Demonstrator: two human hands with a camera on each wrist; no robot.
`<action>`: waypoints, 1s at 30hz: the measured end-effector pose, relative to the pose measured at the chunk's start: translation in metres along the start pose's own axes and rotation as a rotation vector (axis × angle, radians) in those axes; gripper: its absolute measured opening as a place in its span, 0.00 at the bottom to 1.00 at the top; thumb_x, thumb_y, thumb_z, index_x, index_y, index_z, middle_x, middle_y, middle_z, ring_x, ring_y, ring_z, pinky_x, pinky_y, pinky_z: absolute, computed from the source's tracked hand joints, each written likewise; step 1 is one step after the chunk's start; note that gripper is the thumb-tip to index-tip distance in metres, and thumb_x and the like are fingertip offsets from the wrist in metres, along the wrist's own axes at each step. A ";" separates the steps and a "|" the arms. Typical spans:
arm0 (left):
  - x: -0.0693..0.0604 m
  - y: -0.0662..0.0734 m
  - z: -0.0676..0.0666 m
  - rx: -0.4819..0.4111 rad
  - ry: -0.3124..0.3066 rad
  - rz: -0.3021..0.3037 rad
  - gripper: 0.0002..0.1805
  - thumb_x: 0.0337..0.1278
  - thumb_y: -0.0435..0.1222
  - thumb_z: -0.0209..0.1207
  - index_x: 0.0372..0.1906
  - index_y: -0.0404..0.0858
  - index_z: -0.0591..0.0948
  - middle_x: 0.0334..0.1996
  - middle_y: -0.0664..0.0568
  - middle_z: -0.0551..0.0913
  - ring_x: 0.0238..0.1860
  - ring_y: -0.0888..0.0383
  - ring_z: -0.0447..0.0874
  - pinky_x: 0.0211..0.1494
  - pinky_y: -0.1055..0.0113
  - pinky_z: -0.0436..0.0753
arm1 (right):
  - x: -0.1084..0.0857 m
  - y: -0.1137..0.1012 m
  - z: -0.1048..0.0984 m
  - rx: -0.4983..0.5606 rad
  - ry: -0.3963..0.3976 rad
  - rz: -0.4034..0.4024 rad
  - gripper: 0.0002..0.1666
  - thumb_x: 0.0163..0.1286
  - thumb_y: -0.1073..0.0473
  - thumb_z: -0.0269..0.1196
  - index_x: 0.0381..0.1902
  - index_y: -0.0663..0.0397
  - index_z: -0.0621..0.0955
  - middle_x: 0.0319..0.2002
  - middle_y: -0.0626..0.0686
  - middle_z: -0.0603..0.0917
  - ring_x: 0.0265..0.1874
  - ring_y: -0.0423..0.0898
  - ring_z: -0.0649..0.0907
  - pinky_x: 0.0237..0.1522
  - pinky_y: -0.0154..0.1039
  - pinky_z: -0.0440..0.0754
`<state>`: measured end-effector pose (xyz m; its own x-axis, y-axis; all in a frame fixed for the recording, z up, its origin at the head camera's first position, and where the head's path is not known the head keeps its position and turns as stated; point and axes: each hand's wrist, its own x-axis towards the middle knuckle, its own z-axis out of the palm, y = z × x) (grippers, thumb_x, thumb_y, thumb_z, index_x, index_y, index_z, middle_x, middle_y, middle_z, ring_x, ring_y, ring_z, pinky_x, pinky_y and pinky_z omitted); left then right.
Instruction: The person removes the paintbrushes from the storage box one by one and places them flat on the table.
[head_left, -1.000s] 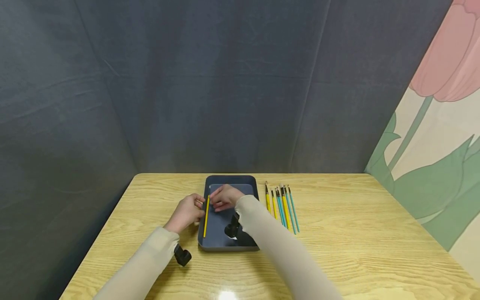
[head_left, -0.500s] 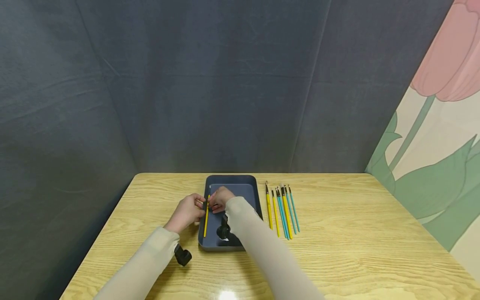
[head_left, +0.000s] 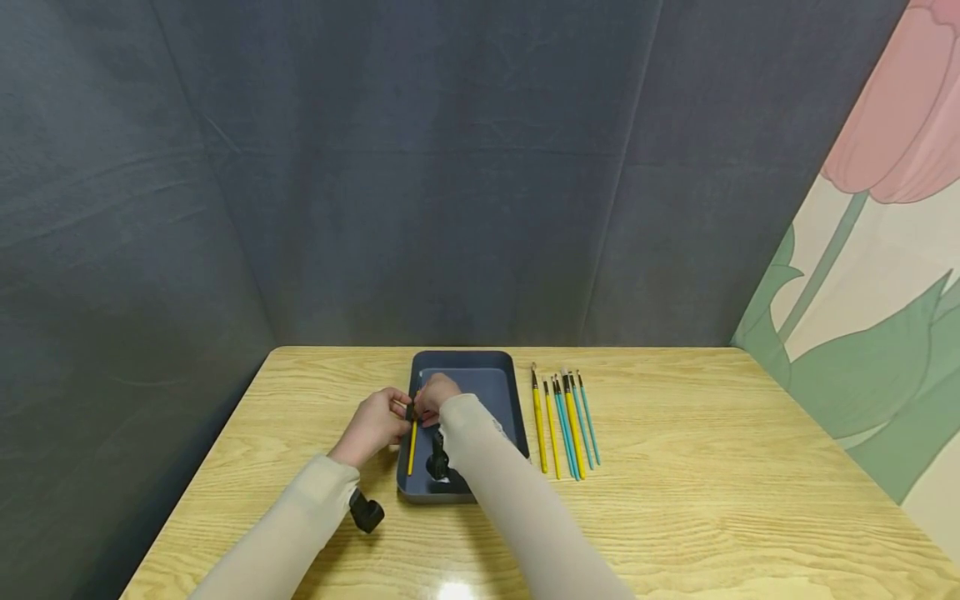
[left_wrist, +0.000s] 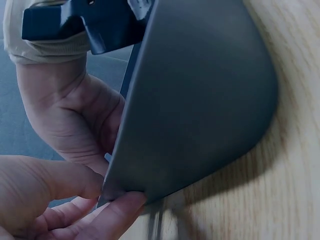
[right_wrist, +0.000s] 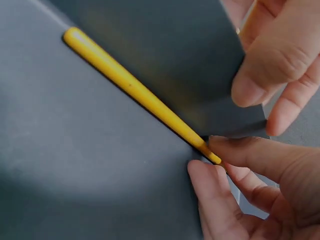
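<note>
A dark blue-grey tray point(head_left: 491, 392) sits on the wooden table. Along its left inner wall lies a yellow-handled paintbrush point(head_left: 412, 454), seen closer in the right wrist view, where its handle point(right_wrist: 135, 90) rests against the wall. My right hand point(head_left: 437, 398) reaches into the tray and pinches this brush between thumb and fingers; the brush's far part is hidden behind them. My left hand point(head_left: 378, 423) holds the tray's left wall, thumb point(right_wrist: 248, 91) inside and fingers outside, as the left wrist view also shows.
Right of the tray, several paintbrushes with yellow point(head_left: 540, 429) and turquoise handles point(head_left: 588, 421) lie side by side, bristles away from me. A dark curtain point(head_left: 450, 183) hangs behind the table point(head_left: 675, 467). A tulip-print panel point(head_left: 862, 333) stands at the right.
My right hand has moved left toward the tray's left wall and now pinches the paintbrush there. My left hand has stayed on the wall. More of the loose brushes shows beside my right sleeve.
</note>
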<state>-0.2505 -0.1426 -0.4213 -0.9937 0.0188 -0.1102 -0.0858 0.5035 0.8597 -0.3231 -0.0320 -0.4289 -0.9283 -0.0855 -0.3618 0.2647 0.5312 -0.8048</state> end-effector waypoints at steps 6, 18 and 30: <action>-0.001 0.001 -0.001 -0.005 -0.002 -0.004 0.21 0.47 0.20 0.59 0.51 0.30 0.76 0.40 0.41 0.78 0.31 0.53 0.81 0.31 0.64 0.85 | 0.003 -0.001 0.002 -0.084 0.012 0.012 0.13 0.50 0.79 0.65 0.15 0.60 0.77 0.13 0.53 0.74 0.11 0.45 0.77 0.22 0.38 0.85; 0.000 0.000 0.000 0.015 0.007 0.010 0.22 0.46 0.20 0.59 0.52 0.30 0.76 0.39 0.41 0.79 0.31 0.54 0.80 0.29 0.64 0.84 | -0.003 -0.008 -0.001 -0.252 0.008 0.013 0.15 0.50 0.76 0.66 0.10 0.61 0.75 0.08 0.52 0.73 0.07 0.43 0.75 0.10 0.30 0.75; 0.000 0.000 0.001 0.014 0.009 0.007 0.23 0.46 0.20 0.59 0.52 0.30 0.76 0.39 0.41 0.79 0.30 0.54 0.80 0.29 0.64 0.84 | -0.002 -0.007 0.000 -0.294 0.038 0.005 0.14 0.49 0.75 0.67 0.11 0.62 0.77 0.07 0.52 0.74 0.06 0.42 0.75 0.09 0.31 0.75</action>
<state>-0.2508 -0.1421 -0.4218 -0.9950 0.0145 -0.0992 -0.0776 0.5153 0.8535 -0.3231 -0.0358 -0.4223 -0.9379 -0.0540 -0.3427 0.1871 0.7531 -0.6307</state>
